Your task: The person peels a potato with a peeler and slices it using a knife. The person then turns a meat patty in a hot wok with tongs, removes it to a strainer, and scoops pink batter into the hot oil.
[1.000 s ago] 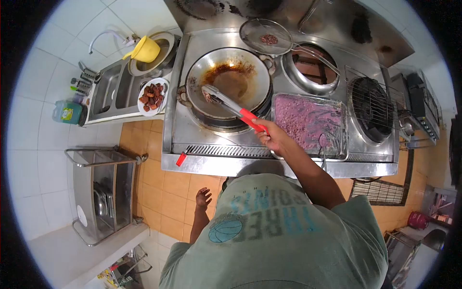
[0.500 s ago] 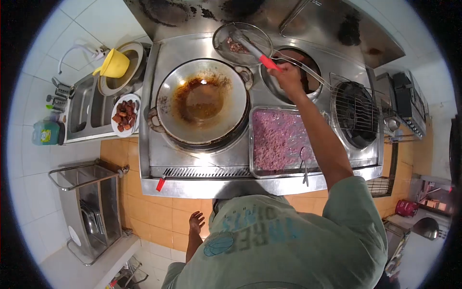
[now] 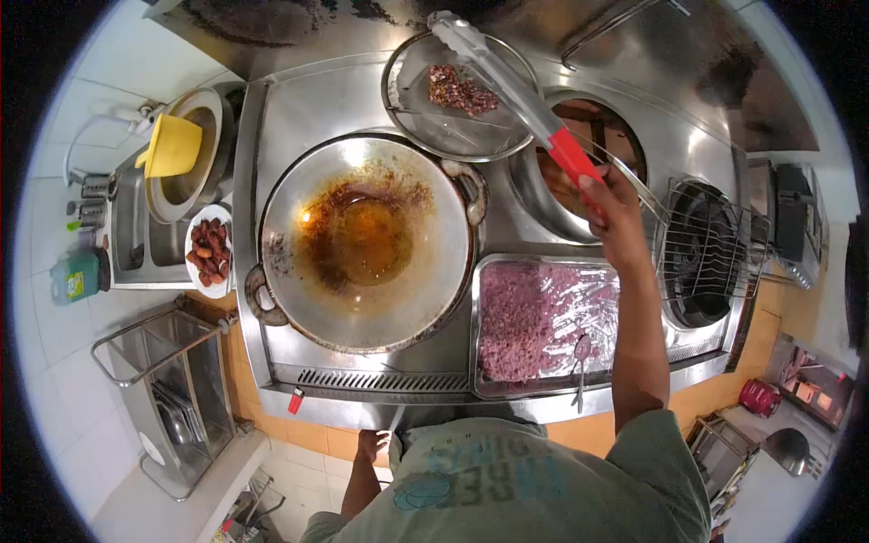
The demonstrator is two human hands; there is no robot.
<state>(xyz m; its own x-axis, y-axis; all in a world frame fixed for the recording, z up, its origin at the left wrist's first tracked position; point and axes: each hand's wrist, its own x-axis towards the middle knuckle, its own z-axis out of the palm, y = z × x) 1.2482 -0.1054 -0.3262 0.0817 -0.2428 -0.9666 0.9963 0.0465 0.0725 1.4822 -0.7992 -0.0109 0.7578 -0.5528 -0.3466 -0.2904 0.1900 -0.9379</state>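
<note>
My right hand (image 3: 617,210) is closed round the red handle of metal tongs (image 3: 516,86). The tongs reach across a wire strainer (image 3: 407,127), with their tips over its far rim. Inside the strainer lies a clump of reddish-brown bits (image 3: 460,90). A large wok (image 3: 434,271), stained brown and holding some oil (image 3: 371,240), sits on the stove to the left. Below my right forearm is a metal tray (image 3: 474,362) of pinkish minced mixture (image 3: 516,326), with a spoon (image 3: 580,362) in it. My left hand (image 3: 371,445) hangs near my body, fingers apart, nothing visible in it.
At the left are a white plate (image 3: 196,271) of browned pieces, a yellow dipper (image 3: 174,145) over a pot, and a sink (image 3: 131,244). A wire rack (image 3: 715,253) covers the right burner. A red-handled item (image 3: 296,401) rests at the counter's front edge.
My right hand has moved right and lifted the tongs, whose tips have left the bits in the strainer. The left hand has come closer to my body. The view has shifted.
</note>
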